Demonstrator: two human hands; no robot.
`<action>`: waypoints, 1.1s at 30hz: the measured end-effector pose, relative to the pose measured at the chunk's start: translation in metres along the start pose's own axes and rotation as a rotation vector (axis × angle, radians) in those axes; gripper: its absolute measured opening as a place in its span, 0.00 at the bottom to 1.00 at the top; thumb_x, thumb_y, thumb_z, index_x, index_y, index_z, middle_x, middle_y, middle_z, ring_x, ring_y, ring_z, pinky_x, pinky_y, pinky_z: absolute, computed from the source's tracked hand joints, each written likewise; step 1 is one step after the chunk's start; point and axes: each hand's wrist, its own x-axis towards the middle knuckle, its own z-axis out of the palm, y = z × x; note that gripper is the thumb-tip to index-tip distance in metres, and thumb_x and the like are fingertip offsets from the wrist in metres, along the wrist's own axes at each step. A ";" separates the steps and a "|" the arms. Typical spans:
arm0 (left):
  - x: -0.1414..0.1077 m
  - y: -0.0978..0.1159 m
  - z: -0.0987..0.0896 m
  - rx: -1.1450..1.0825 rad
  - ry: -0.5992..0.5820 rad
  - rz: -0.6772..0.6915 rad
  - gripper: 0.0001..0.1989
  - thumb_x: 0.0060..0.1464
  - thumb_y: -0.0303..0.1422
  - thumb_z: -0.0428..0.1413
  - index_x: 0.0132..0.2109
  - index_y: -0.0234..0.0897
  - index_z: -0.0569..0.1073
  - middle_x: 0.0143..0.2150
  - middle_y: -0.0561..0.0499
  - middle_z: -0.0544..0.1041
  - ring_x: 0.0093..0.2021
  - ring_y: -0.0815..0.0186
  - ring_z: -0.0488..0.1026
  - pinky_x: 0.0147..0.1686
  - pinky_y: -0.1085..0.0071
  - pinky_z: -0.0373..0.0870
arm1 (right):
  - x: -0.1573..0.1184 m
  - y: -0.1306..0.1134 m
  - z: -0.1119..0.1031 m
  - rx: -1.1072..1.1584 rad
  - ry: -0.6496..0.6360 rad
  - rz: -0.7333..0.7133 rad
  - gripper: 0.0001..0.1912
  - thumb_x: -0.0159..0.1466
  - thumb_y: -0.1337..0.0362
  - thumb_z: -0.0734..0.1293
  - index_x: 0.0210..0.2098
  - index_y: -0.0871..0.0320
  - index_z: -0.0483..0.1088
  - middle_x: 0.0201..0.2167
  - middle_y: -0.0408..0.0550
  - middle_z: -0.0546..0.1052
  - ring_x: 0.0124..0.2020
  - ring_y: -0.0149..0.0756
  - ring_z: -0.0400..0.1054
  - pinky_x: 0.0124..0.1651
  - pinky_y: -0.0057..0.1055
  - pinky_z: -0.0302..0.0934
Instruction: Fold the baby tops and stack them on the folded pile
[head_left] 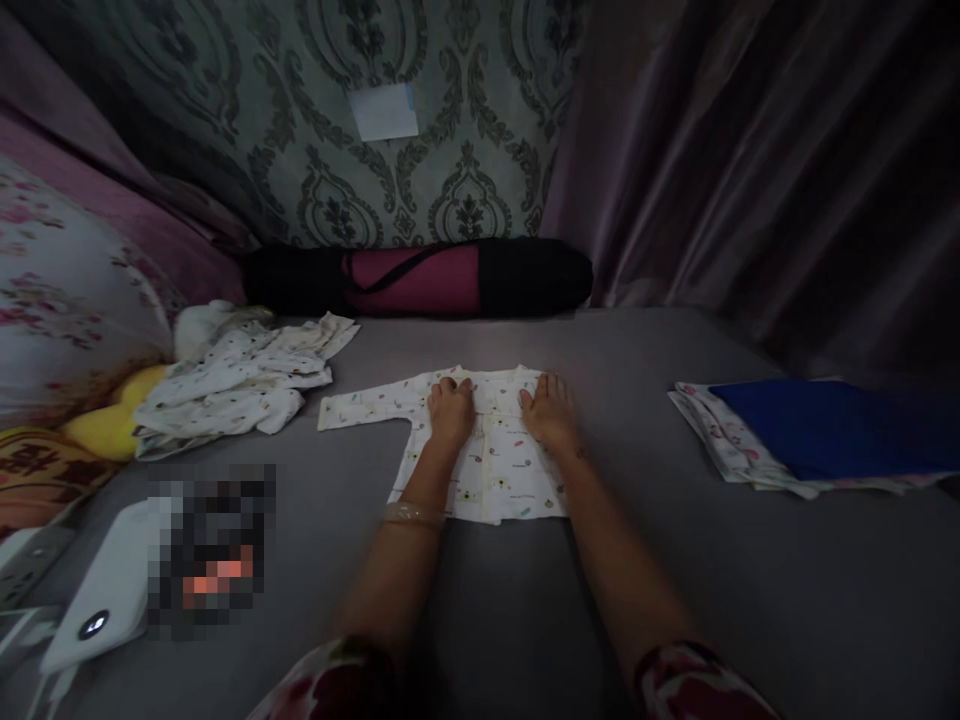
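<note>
A small white baby shirt (pixel 510 470) with a scattered print lies spread on the grey bed, its left sleeve stretched out to the side. My left hand (pixel 451 412) is on the upper left of the shirt by the collar, fingers curled into the fabric. On the upper right, by the shoulder, my right hand (pixel 550 412) rests with its fingers extended flat. The right sleeve does not show sticking out; it is either folded in or hidden.
Crumpled printed clothes (pixel 247 375) lie at the left beside a yellow cushion (pixel 124 405). A white power bank (pixel 112 585) is near a blurred-out patch. Folded clothes with a blue piece (pixel 817 425) sit at the right. A black and pink long bag (pixel 420 280) lies along the wall.
</note>
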 end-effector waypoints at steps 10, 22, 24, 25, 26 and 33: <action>0.000 -0.004 -0.012 -0.050 -0.048 -0.045 0.20 0.62 0.29 0.44 0.58 0.32 0.67 0.52 0.36 0.70 0.53 0.53 0.66 0.52 0.61 0.61 | -0.017 -0.039 -0.030 0.056 -0.075 -0.214 0.32 0.70 0.51 0.45 0.68 0.63 0.49 0.70 0.58 0.48 0.70 0.47 0.35 0.68 0.47 0.29; 0.003 -0.059 -0.065 -0.313 -0.049 -0.292 0.19 0.60 0.32 0.47 0.56 0.31 0.70 0.44 0.40 0.78 0.45 0.59 0.75 0.44 0.69 0.66 | -0.028 -0.055 -0.019 0.035 -0.258 -0.211 0.31 0.70 0.47 0.44 0.69 0.48 0.46 0.71 0.51 0.42 0.70 0.51 0.30 0.66 0.57 0.26; 0.000 -0.071 -0.068 -0.270 -0.023 -0.331 0.18 0.60 0.33 0.47 0.54 0.32 0.71 0.43 0.41 0.79 0.46 0.59 0.75 0.44 0.69 0.66 | -0.028 -0.057 -0.023 0.048 -0.262 -0.211 0.31 0.70 0.47 0.44 0.69 0.48 0.46 0.71 0.52 0.41 0.70 0.52 0.30 0.65 0.58 0.27; -0.002 -0.077 -0.069 -0.240 -0.004 -0.354 0.18 0.59 0.33 0.47 0.54 0.33 0.71 0.43 0.41 0.79 0.46 0.59 0.75 0.44 0.68 0.66 | -0.029 -0.060 -0.026 0.059 -0.262 -0.221 0.31 0.70 0.47 0.44 0.69 0.48 0.46 0.71 0.52 0.41 0.70 0.52 0.30 0.65 0.59 0.27; -0.003 -0.083 -0.070 -0.206 0.022 -0.382 0.18 0.59 0.33 0.47 0.53 0.33 0.71 0.43 0.40 0.78 0.47 0.58 0.74 0.45 0.68 0.66 | -0.029 -0.063 -0.028 0.072 -0.259 -0.242 0.31 0.70 0.46 0.44 0.69 0.48 0.46 0.71 0.52 0.40 0.70 0.51 0.29 0.65 0.59 0.26; -0.012 -0.115 -0.069 -0.032 0.167 -0.623 0.21 0.57 0.36 0.49 0.54 0.26 0.71 0.47 0.32 0.74 0.53 0.47 0.68 0.51 0.57 0.62 | -0.035 -0.082 -0.025 0.056 -0.320 -0.361 0.32 0.70 0.47 0.43 0.69 0.50 0.46 0.71 0.48 0.41 0.71 0.47 0.27 0.66 0.57 0.25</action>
